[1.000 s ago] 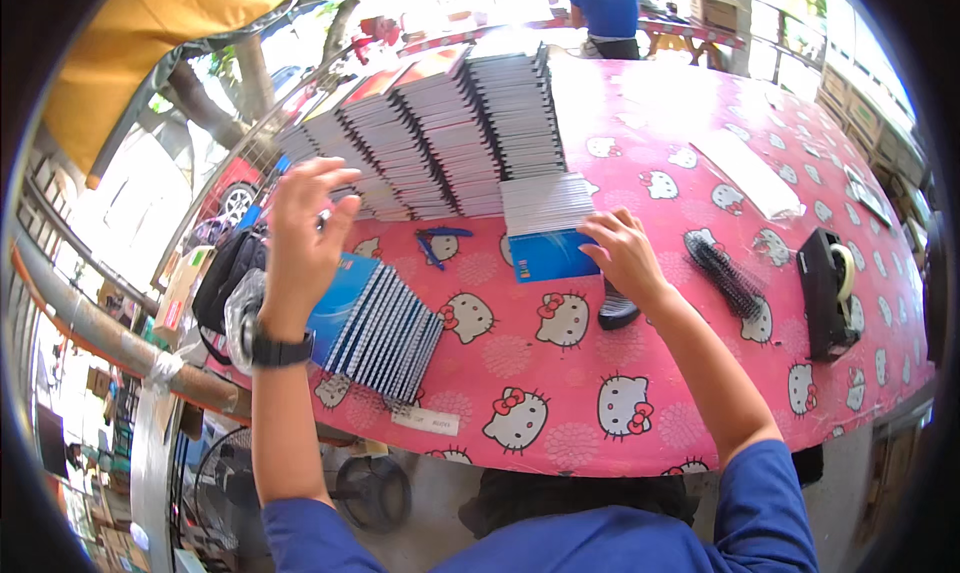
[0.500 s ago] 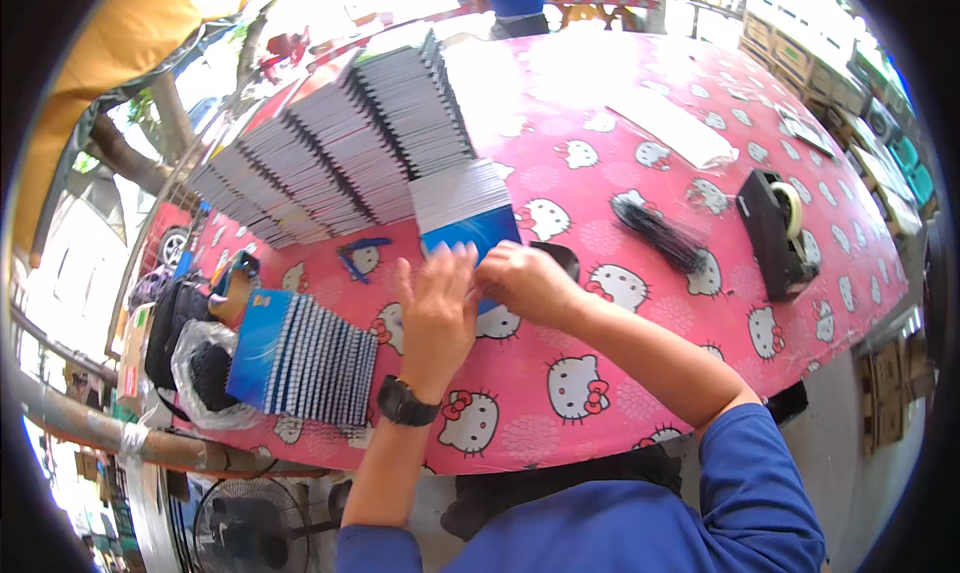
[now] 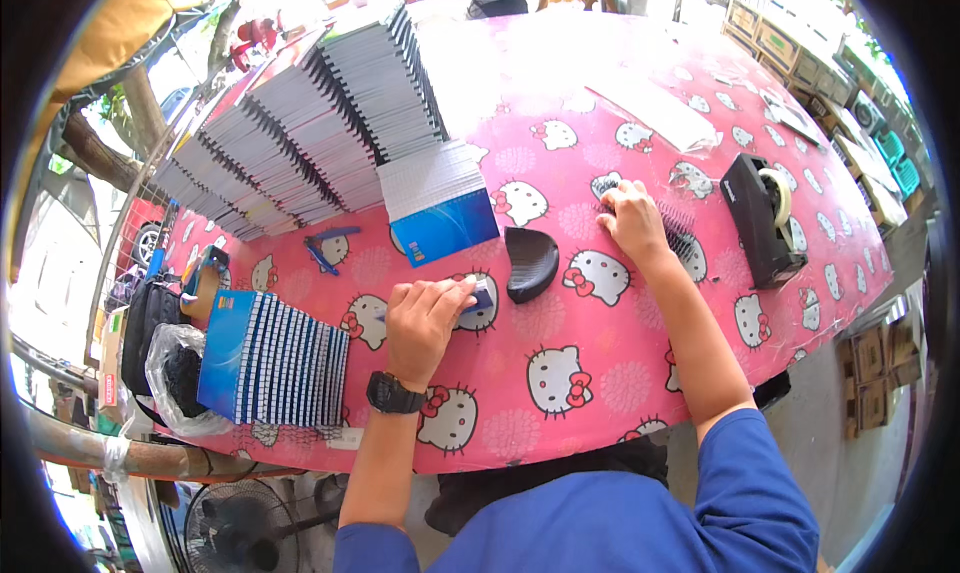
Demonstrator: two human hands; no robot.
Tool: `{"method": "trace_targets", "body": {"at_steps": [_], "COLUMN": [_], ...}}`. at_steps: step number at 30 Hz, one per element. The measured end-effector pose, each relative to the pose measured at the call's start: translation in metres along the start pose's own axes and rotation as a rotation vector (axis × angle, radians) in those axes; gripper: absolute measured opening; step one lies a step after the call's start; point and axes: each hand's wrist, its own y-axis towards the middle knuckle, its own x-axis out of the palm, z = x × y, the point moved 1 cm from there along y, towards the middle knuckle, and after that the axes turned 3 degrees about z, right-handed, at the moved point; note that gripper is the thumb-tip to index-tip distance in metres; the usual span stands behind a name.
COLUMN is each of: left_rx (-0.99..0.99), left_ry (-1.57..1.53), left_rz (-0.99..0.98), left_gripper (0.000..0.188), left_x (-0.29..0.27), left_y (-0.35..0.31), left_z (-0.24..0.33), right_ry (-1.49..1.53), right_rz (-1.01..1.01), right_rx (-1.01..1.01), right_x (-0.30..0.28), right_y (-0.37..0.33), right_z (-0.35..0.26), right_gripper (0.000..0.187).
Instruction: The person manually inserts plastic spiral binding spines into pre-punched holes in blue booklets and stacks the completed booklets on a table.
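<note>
A small white and blue object [image 3: 478, 299] sits just below the middle of the frame, on the pink cartoon-cat tablecloth [image 3: 600, 393]. The left hand [image 3: 425, 318] lies over it with fingers curled, holding its left end against the cloth; what the object is cannot be told. A black wristwatch [image 3: 393, 394] is on that wrist.

Just to the right of the object lies a black curved case [image 3: 530, 263], close to the left fingertips but apart from them. Further right, the right hand [image 3: 632, 218] rests flat, fingers spread, on a black comb-like bundle [image 3: 685, 241]; whether it grips the bundle cannot be told.

Above the left hand, a stack of notebooks with a blue cover [image 3: 440, 205] lies on the cloth. Behind it, toward the upper left of the frame, long fanned rows of notebooks [image 3: 300, 133] cover the table. At the lower left, another row of blue-and-white notebooks [image 3: 272, 361] stands on edge, with a blue pen [image 3: 322, 258] above it.

At the right edge sits a black tape dispenser [image 3: 760, 213]. A white sheet [image 3: 665, 108] lies in the upper right.
</note>
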Motion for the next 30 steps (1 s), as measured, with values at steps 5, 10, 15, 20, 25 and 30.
{"method": "trace_targets", "body": {"at_steps": [5,10,15,20,25,30], "left_rx": [-0.017,-0.208,-0.411,-0.443,-0.436,-0.425], "left_ry": [-0.079,-0.144,-0.107,-0.155,-0.160,-0.194], "left_rz": [0.000,-0.110,-0.113,-0.045,-0.019,-0.015], "left_gripper": [0.016,0.012,0.006,0.009,0.007,0.009], "left_x": [-0.001,0.000,0.010,0.015,0.015,0.012], "left_y": [0.006,0.024,0.022,0.015,0.013,0.013], "left_z": [-0.003,0.002,0.012,0.010,0.010,0.011], "right_ry": [0.005,0.107,0.414,0.837,0.866,0.915], "right_rz": [-0.077,-0.114,-0.056,-0.316,-0.397,-0.445], "right_rx": [-0.021,-0.015,-0.165,-0.217,-0.248,-0.269], "right_x": [-0.002,-0.014,-0.043,-0.036,-0.025,-0.024], "right_y": [0.000,-0.001,0.000,-0.007,-0.009,-0.008], "right_z": [-0.002,-0.011,-0.069,-0.117,-0.120,-0.117], "right_gripper": [0.022,0.018,0.018,0.018,0.015,0.011]}}
